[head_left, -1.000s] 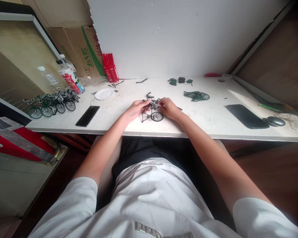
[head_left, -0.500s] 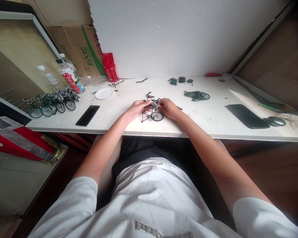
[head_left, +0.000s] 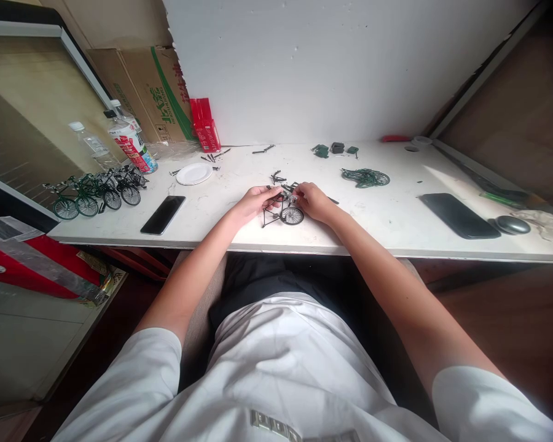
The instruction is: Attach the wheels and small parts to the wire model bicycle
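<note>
A black model bicycle frame (head_left: 271, 215) with one spoked wheel (head_left: 292, 215) fitted is held just above the white table, near its front edge. My left hand (head_left: 257, 201) grips the upper left part of it between thumb and fingers. At its upper right, my right hand (head_left: 314, 200) is closed in a pinch on a small silvery part; its exact shape is hidden by the fingers. Small black pieces (head_left: 277, 177) lie just beyond my hands, and a thin dark piece sticks out past the right one.
Several finished model bicycles (head_left: 86, 199) stand at the left, by bottles (head_left: 131, 142) and a phone (head_left: 163, 215). A paper plate (head_left: 194, 174) sits behind. Green bicycle parts (head_left: 365, 178) and small green pieces (head_left: 321, 151) lie at right, with a dark tablet-like slab (head_left: 461, 215) and a mouse (head_left: 512, 225).
</note>
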A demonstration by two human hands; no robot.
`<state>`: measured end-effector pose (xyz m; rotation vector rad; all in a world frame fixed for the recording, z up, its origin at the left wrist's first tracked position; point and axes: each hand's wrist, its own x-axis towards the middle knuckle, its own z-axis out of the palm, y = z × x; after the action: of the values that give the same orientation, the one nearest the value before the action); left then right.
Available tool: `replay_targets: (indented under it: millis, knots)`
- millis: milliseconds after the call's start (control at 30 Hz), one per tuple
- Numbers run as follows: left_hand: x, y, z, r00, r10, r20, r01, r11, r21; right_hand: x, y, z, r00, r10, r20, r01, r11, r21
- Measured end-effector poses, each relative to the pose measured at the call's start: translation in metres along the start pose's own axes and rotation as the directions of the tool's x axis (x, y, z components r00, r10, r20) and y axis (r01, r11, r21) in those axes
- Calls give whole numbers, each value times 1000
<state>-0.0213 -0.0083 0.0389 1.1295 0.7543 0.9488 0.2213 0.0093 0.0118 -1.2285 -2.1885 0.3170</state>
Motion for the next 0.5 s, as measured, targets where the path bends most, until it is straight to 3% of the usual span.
replay_targets:
  millis: [500]
  knots:
    - [1, -1, -2, 1000, -4, -2, 4, 1000, 4, 0, -2, -1, 1000, 7, 5, -7, 1000, -16]
